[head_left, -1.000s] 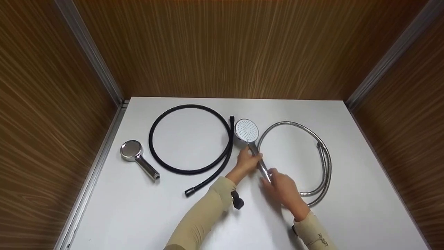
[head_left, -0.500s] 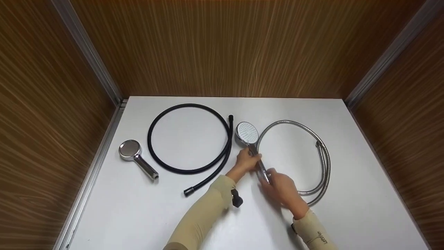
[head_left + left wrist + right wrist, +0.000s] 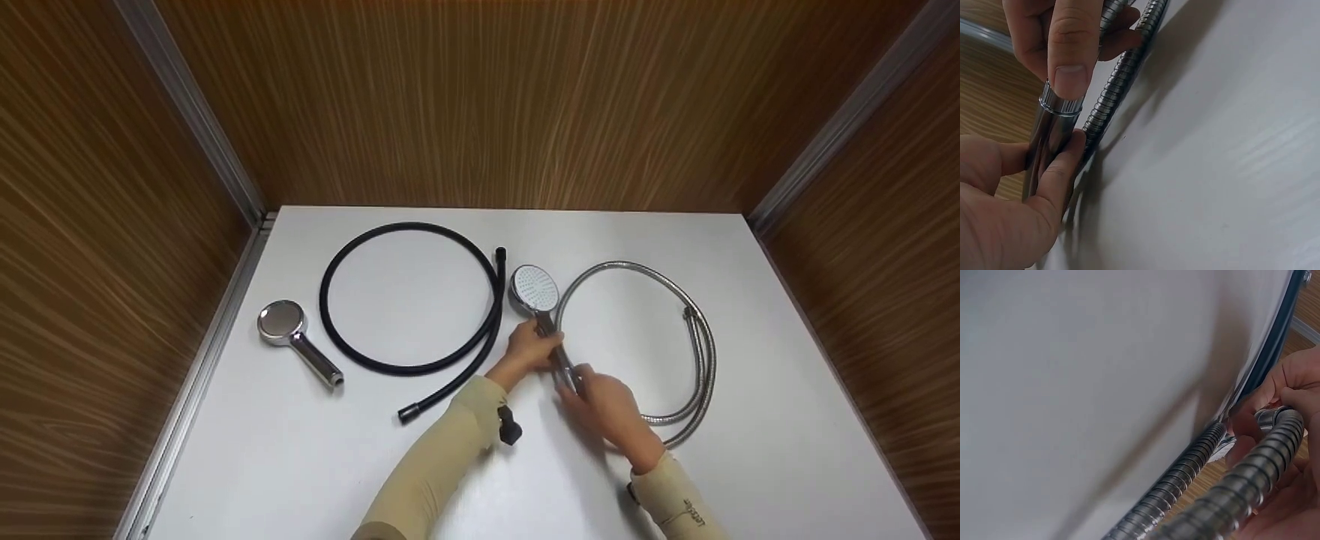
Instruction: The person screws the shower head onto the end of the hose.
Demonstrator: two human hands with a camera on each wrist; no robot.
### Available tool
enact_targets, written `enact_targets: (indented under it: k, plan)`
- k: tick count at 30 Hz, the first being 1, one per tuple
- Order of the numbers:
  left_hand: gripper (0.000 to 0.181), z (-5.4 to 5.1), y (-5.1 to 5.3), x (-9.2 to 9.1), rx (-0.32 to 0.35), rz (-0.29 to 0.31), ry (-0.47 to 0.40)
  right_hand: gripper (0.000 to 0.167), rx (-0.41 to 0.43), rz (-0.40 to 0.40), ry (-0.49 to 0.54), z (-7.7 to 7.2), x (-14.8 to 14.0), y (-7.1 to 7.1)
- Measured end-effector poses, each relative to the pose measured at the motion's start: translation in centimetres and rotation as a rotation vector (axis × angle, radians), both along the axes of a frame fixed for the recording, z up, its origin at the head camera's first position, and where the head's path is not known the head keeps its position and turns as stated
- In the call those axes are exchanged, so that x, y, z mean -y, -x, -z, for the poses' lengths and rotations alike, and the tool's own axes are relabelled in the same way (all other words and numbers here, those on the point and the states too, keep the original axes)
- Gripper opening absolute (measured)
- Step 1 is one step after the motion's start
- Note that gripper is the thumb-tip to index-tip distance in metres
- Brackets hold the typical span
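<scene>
Looks like screwing the metal hose onto the white-faced shower head, over the desk just beside the black hose. Gripping the handle in a curled left hand and pinching the ribbed collar at its end with thumb and fingers of the right hand, so hold the handle steady, line both up dead straight, twist gently and back off at any binding.

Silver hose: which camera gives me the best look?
Head view: it shows most of the silver hose as a loop, though the right hand hides part. Both wrist views show only ribbed stretches close up.
</scene>
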State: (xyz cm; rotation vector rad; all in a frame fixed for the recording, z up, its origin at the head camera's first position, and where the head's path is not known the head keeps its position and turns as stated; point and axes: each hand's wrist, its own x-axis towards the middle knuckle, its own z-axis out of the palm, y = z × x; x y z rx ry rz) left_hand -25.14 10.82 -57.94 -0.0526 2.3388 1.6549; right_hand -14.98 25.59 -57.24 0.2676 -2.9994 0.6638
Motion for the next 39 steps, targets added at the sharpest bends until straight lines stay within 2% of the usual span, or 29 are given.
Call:
enact_targets:
  k: [4, 8, 13, 15, 18, 23, 28, 32, 33, 39]
  plan:
    - [0.025, 0.1, 0.1, 0.2, -0.02, 0.065, 0.027, 0.031, 0.011, -0.008, 0.014, -0.1, 0.0, -0.2]
    - [0.029, 0.1, 0.0, 0.4, -0.07, 0.105, 0.084, 0.029, 0.01, -0.021, 0.016, -0.1, 0.0, -0.4]
    - [0.033, 0.1, -0.2, 0.3, -0.15, 0.103, 0.198, 0.03, 0.011, -0.031, -0.015, -0.1, 0.1, -0.3]
    - [0.03, 0.1, -0.2, 0.3, -0.156, 0.093, 0.221, 0.031, 0.015, -0.039, -0.026, -0.1, 0.2, -0.2]
    - [0.025, 0.1, -0.3, 0.2, -0.145, 0.083, 0.212, 0.031, 0.017, -0.051, -0.037, 0.0, 0.2, -0.2]
    - [0.018, 0.1, -0.4, 0.2, -0.109, 0.067, 0.148, 0.029, 0.015, -0.053, -0.047, 0.1, 0.2, -0.1]
    - [0.02, 0.0, -0.6, 0.0, -0.097, 0.084, 0.134, 0.028, 0.017, -0.057, -0.044, 0.0, 0.1, 0.0]
    - [0.024, 0.1, -0.8, 0.0, -0.139, 0.108, 0.147, 0.028, 0.012, -0.055, -0.043, -0.1, 0.1, -0.1]
    - [0.024, 0.5, -0.8, 0.0, -0.165, 0.107, 0.16, 0.029, 0.012, -0.052, -0.044, -0.1, 0.1, -0.1]
    - [0.033, 0.4, -1.5, 0.2, -0.312, 0.132, 0.289, 0.029, 0.002, -0.03, -0.033, -0.6, 0.3, -0.2]
